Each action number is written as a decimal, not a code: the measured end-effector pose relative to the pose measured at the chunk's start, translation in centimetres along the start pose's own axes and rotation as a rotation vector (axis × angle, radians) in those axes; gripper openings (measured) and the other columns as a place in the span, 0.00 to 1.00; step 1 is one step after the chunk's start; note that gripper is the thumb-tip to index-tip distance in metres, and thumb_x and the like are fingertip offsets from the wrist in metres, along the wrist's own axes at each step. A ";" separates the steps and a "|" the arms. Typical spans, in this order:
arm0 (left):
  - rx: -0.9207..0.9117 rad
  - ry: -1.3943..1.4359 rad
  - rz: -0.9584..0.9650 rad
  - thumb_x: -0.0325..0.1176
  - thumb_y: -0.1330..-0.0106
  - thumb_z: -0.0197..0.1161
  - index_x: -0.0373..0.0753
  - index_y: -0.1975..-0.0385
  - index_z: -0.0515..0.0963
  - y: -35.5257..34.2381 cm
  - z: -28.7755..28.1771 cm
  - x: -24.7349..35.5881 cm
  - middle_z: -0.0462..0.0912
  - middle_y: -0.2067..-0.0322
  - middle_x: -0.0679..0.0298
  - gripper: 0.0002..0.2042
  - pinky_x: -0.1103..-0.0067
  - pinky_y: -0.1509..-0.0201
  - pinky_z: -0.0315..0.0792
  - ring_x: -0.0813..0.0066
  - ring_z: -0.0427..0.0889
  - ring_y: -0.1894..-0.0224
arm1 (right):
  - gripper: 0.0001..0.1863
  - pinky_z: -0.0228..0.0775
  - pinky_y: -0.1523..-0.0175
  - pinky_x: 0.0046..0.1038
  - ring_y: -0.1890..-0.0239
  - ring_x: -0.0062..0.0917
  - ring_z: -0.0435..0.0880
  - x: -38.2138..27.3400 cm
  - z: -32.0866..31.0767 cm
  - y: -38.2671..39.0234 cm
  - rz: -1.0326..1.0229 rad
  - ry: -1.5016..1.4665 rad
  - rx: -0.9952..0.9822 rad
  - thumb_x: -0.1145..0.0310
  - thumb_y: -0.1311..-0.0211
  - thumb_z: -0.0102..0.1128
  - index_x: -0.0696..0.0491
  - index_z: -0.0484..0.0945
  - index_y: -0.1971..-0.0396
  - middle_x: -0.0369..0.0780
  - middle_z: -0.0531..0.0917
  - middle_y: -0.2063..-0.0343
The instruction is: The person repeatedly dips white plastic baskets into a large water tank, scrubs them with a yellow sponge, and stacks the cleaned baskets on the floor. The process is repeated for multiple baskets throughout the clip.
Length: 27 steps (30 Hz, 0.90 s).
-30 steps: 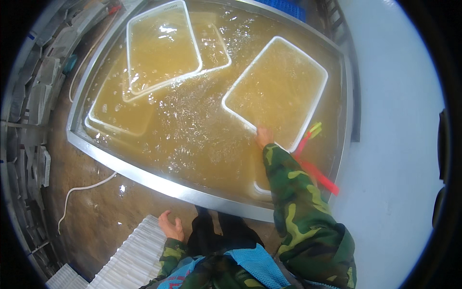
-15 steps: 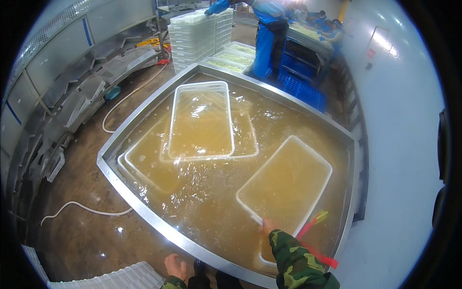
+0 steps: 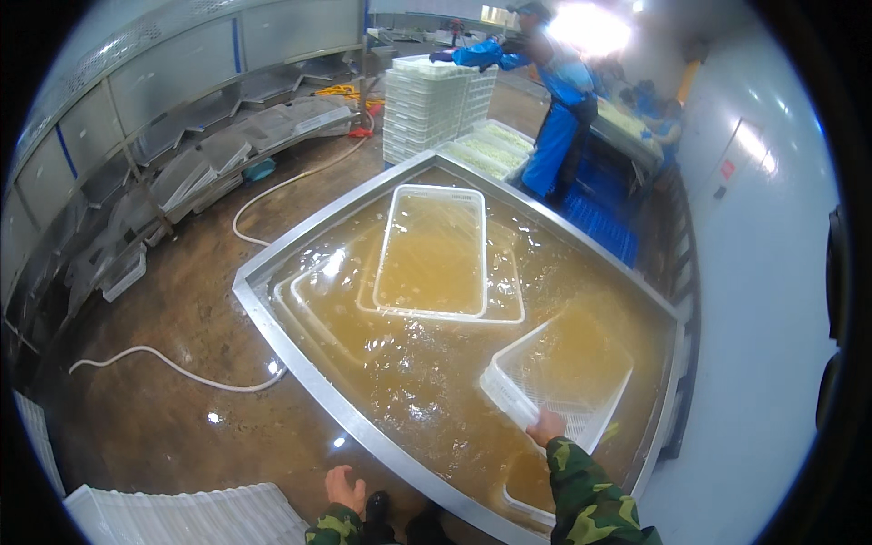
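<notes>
My right hand grips the near edge of a white perforated plastic tray and holds it tilted up out of the murky yellow-brown water. The water fills a large steel tank. My left hand hangs free in front of the tank's near rim, fingers apart, holding nothing. Other white trays float or lie sunk in the middle of the tank.
A stack of white trays sits at my lower left. A white hose snakes over the wet brown floor. A person in blue handles stacked trays beyond the tank. Steel shelving runs along the left; a white wall is on the right.
My view has swung up, showing the room and the person in blue. The tray in my right hand has been tipped up from lying flat in the water.
</notes>
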<state>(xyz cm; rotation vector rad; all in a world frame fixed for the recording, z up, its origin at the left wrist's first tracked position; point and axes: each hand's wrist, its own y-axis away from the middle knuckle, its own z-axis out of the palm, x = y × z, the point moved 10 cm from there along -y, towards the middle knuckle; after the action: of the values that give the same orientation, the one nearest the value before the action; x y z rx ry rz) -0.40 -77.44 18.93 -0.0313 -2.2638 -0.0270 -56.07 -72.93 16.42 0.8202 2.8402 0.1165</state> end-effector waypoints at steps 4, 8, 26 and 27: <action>0.078 0.071 -0.005 0.31 0.50 0.62 0.36 0.60 0.71 -1.5 -1.3 -1.2 0.72 0.60 0.50 0.17 0.65 0.46 0.64 0.51 0.69 0.53 | 0.31 0.74 0.56 0.42 0.63 0.46 0.82 -4.2 -9.9 -0.5 -0.044 0.035 0.065 0.52 0.66 0.71 0.54 0.76 0.60 0.51 0.82 0.70; 0.076 0.152 -0.034 0.31 0.48 0.61 0.36 0.60 0.71 -3.1 -2.9 -0.5 0.72 0.60 0.50 0.15 0.65 0.46 0.64 0.51 0.69 0.52 | 0.29 0.75 0.59 0.38 0.67 0.41 0.83 -5.7 -18.2 -1.0 -0.097 -0.231 0.125 0.57 0.68 0.72 0.59 0.78 0.65 0.51 0.81 0.73; 0.071 0.242 0.117 0.33 0.45 0.59 0.36 0.58 0.71 -4.0 -6.9 -0.3 0.74 0.58 0.52 0.15 0.65 0.45 0.64 0.51 0.70 0.51 | 0.08 0.64 0.76 0.22 0.79 0.19 0.71 -11.4 -40.3 14.3 -0.119 -1.350 0.531 0.68 0.45 0.56 0.56 0.75 0.68 0.32 0.73 0.79; 0.066 0.253 0.114 0.32 0.44 0.59 0.36 0.58 0.71 -3.7 -7.3 0.3 0.73 0.58 0.51 0.15 0.65 0.45 0.64 0.51 0.69 0.50 | 0.08 0.66 0.73 0.23 0.77 0.21 0.72 -11.5 -40.8 15.0 -0.095 -1.428 0.544 0.67 0.45 0.56 0.55 0.75 0.68 0.33 0.74 0.77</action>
<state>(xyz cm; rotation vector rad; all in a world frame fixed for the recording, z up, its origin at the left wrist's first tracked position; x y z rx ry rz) 4.92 -81.35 23.85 -0.1152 -2.0050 0.0985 -46.78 -67.43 60.06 0.4734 1.5006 -0.8962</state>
